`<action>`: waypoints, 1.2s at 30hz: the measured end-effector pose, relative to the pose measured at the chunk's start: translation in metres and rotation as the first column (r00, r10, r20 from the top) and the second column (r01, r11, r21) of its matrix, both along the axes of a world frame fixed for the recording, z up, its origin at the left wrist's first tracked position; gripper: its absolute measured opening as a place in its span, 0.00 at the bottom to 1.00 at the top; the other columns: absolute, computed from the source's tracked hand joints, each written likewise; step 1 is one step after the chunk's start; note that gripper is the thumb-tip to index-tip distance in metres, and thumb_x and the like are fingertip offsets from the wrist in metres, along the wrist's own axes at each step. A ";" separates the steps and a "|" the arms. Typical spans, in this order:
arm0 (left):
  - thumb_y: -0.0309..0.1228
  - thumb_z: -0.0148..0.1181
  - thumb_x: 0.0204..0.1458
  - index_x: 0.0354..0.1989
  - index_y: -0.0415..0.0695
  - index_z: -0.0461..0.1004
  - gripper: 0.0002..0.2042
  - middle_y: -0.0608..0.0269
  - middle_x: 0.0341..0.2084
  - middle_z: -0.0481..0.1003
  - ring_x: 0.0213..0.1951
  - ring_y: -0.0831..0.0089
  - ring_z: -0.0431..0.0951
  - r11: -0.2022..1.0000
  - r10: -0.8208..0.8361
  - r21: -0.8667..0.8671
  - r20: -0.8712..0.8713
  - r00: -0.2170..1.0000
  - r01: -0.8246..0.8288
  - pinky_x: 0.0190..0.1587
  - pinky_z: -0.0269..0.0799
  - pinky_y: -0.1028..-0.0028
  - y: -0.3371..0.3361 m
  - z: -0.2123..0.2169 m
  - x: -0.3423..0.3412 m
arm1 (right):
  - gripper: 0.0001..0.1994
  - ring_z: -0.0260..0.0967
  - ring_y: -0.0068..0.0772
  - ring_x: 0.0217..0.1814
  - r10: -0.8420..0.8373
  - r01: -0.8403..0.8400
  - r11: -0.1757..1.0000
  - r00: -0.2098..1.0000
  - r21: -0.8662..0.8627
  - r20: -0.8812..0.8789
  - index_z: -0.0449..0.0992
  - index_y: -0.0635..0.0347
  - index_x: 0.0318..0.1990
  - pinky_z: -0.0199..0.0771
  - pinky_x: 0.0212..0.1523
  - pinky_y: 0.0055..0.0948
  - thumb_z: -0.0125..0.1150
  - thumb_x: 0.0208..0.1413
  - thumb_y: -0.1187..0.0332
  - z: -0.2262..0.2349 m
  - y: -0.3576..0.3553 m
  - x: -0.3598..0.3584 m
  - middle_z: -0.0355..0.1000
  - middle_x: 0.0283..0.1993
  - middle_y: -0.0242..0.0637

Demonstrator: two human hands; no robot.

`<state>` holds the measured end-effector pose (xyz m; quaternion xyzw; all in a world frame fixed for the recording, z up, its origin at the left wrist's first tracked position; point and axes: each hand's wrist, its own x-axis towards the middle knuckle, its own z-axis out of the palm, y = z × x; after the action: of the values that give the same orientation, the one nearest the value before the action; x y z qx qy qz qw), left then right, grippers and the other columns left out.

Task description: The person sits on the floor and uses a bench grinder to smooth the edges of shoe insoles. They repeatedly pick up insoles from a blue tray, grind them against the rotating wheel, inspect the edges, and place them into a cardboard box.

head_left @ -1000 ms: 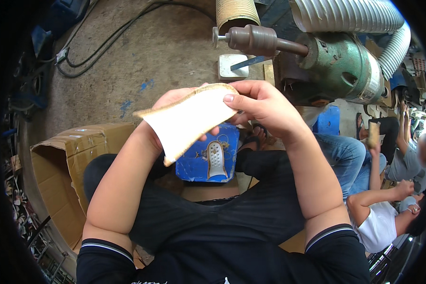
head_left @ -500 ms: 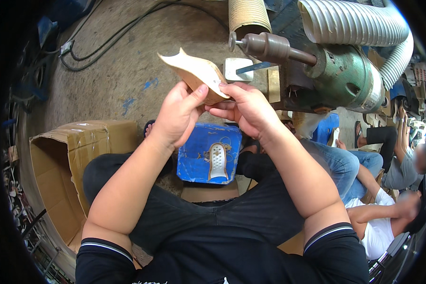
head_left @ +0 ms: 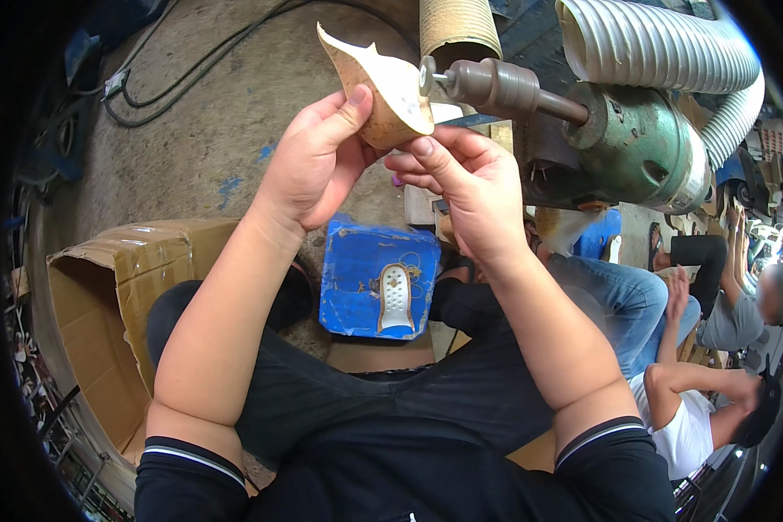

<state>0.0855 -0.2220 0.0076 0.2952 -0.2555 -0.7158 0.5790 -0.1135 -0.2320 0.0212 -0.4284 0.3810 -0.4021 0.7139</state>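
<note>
Dusty concrete floor (head_left: 209, 130) lies below us, black cables trailing at its 11 o'clock. We sit with both hands raised at 12 o'clock, pinching one tan, curved leather shoe piece with a pale inner face (head_left: 378, 87).

Left hand (head_left: 317, 161) closed on its lower left edge, thumb up along the back. Right hand (head_left: 461, 187) grips the lower right edge with fingertips, just under the small grinding disc on a brown spindle (head_left: 428, 76). Piece's long axis runs from 11 o'clock tip down to 5 o'clock; its right rim touches or nearly touches the disc, we cannot tell which. Right hand is nearer the spindle.

Green motor housing (head_left: 648, 143) and ribbed grey duct hose (head_left: 661, 48) crowd 2 o'clock; open room lies toward 9 o'clock. Blue block with a white sole shape (head_left: 378, 278) sits between our knees; open cardboard box (head_left: 104, 296) at 8 o'clock.
</note>
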 end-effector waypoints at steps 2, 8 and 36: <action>0.45 0.53 0.76 0.67 0.35 0.71 0.25 0.53 0.62 0.77 0.65 0.65 0.75 1.000 0.008 -0.021 -0.016 1.000 -0.008 0.72 0.66 0.60 -0.004 0.000 0.001 | 0.16 0.86 0.41 0.53 -0.007 0.007 1.000 1.000 -0.017 0.002 0.79 0.74 0.58 0.88 0.55 0.36 0.66 0.72 0.68 -0.001 -0.003 0.002 0.83 0.51 0.50; 0.41 0.56 0.75 0.67 0.35 0.71 0.23 0.55 0.61 0.78 0.64 0.68 0.75 0.999 0.015 -0.042 -0.033 0.999 -0.016 0.72 0.65 0.63 -0.013 0.000 0.006 | 0.16 0.86 0.43 0.54 -0.050 0.053 0.998 0.993 -0.024 0.105 0.79 0.74 0.58 0.88 0.57 0.38 0.65 0.73 0.69 -0.004 -0.008 0.012 0.83 0.53 0.50; 0.41 0.56 0.75 0.68 0.36 0.71 0.23 0.57 0.60 0.78 0.64 0.68 0.75 0.995 0.057 -0.082 0.005 0.998 -0.056 0.71 0.66 0.61 -0.018 0.001 0.007 | 0.16 0.86 0.43 0.55 -0.087 0.090 0.996 0.988 -0.012 0.126 0.80 0.71 0.59 0.87 0.58 0.38 0.66 0.72 0.68 -0.005 -0.014 0.021 0.84 0.54 0.48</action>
<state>0.0928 -0.2402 0.0089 0.2808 -0.2784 -0.6870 0.6097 -0.0925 -0.2464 0.0158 -0.3914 0.3505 -0.4628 0.7139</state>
